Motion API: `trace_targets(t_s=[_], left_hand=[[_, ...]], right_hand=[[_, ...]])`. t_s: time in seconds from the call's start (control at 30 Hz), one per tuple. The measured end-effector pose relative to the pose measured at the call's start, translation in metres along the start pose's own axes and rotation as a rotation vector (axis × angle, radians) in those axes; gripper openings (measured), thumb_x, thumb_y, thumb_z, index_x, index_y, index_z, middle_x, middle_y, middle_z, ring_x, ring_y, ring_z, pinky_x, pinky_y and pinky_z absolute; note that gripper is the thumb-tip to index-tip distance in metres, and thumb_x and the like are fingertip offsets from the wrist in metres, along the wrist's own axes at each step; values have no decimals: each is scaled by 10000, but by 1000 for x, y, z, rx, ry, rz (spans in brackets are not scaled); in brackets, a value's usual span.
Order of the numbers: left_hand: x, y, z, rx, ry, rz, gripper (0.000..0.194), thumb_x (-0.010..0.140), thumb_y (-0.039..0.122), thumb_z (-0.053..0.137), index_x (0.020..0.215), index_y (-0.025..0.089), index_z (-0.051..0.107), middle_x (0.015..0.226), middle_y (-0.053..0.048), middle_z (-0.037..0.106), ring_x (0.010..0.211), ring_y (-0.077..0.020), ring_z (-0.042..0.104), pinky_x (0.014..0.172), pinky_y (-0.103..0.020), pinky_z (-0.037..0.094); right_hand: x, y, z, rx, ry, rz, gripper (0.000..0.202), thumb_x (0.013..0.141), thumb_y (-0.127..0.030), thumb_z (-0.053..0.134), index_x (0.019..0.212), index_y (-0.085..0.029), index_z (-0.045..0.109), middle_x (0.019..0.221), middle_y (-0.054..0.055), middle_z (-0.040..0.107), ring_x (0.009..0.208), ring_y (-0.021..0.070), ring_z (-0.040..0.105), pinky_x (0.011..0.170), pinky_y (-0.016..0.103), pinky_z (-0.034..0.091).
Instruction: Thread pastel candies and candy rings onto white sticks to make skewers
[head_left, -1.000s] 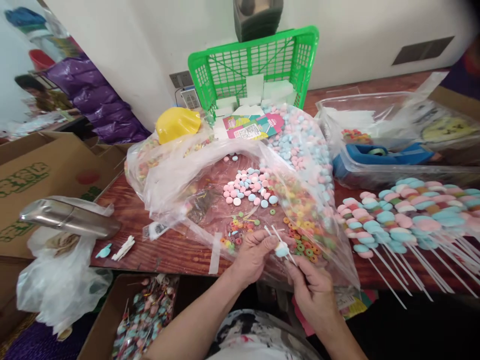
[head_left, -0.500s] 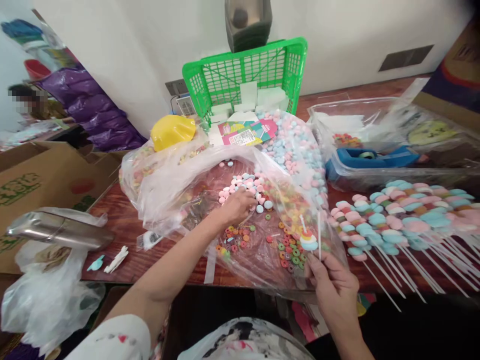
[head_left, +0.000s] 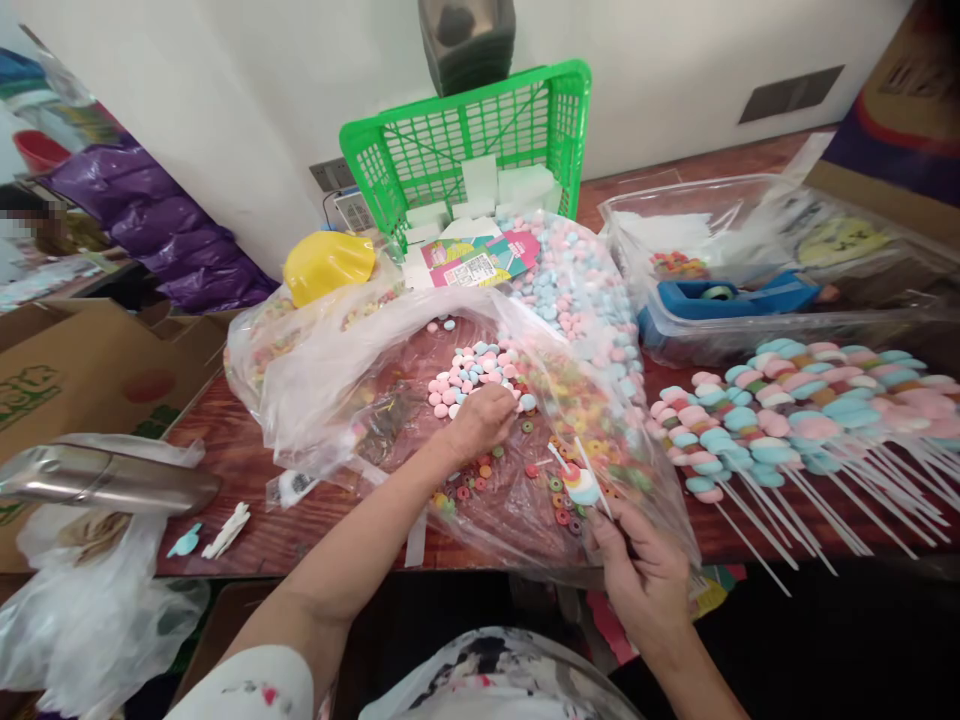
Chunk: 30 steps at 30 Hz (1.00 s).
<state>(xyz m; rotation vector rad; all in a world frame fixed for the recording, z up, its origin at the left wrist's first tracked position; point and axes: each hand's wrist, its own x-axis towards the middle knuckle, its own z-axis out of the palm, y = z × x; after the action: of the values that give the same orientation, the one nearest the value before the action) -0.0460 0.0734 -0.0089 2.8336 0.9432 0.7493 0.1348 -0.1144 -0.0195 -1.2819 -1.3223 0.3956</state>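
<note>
Pinched between thumb and fingers of the right hand (head_left: 645, 572), a slim white stick (head_left: 592, 475) is held above the near side of the counter (head_left: 214, 425), with a short candy stack (head_left: 582, 488) beside it. The long axis of the stick is slanted, its upper end tipped away from the body and to the left. The left hand (head_left: 482, 420) is extended farther over the counter, its fingers drawn together at the near right side of the pile of pastel discs (head_left: 469, 372); whether a disc is gripped cannot be told. From the right-hand grip, the pile is situated to the left and toward the far edge, the left hand being the nearer. Ring-shaped candies (head_left: 561, 500) are scattered just left of the stack. Assembled skewers (head_left: 780, 420) are laid along the counter at right.
</note>
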Motion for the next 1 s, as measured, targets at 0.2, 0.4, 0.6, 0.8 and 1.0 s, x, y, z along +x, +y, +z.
trace_targets(t_s=[0.2, 0.4, 0.6, 0.8, 1.0], left_hand=[[-7, 3, -2, -127, -84, -105, 181, 808, 144, 499, 655, 169, 593, 717, -56, 611, 739, -169, 562, 713, -292, 444], [0, 5, -3, -259, -52, -473, 97, 808, 204, 567, 729, 161, 603, 690, 1, 615, 645, -128, 543, 621, -246, 404], [0, 12, -6, -174, -59, -449, 113, 781, 178, 584, 669, 169, 593, 683, -22, 589, 714, -174, 521, 697, -303, 393], [-18, 21, -4, -169, -1, -382, 63, 800, 172, 567, 779, 170, 626, 775, -50, 605, 787, -182, 530, 737, -313, 425], [-24, 41, -16, -781, 181, -573, 246, 759, 287, 688, 983, 186, 704, 901, -42, 665, 772, -147, 584, 685, -271, 475]], right_hand=[[4, -5, -4, 32, -18, 49, 125, 882, -178, 541, 815, -184, 647, 548, -51, 528, 477, 85, 499, 493, 178, 427], [0, 0, -2, 48, -55, 52, 101, 870, -192, 558, 820, -179, 645, 562, -42, 533, 492, 95, 500, 512, 198, 428], [4, -3, -3, 82, -23, 101, 144, 886, -211, 529, 790, -181, 631, 557, -49, 513, 481, 88, 482, 482, 186, 405], [-1, 7, 3, 39, -111, 102, 148, 890, -226, 527, 797, -180, 633, 577, -36, 541, 518, 104, 503, 525, 208, 418], [-3, 15, 7, -14, -112, 51, 126, 884, -222, 534, 858, -179, 649, 558, -37, 560, 481, 106, 513, 500, 210, 423]])
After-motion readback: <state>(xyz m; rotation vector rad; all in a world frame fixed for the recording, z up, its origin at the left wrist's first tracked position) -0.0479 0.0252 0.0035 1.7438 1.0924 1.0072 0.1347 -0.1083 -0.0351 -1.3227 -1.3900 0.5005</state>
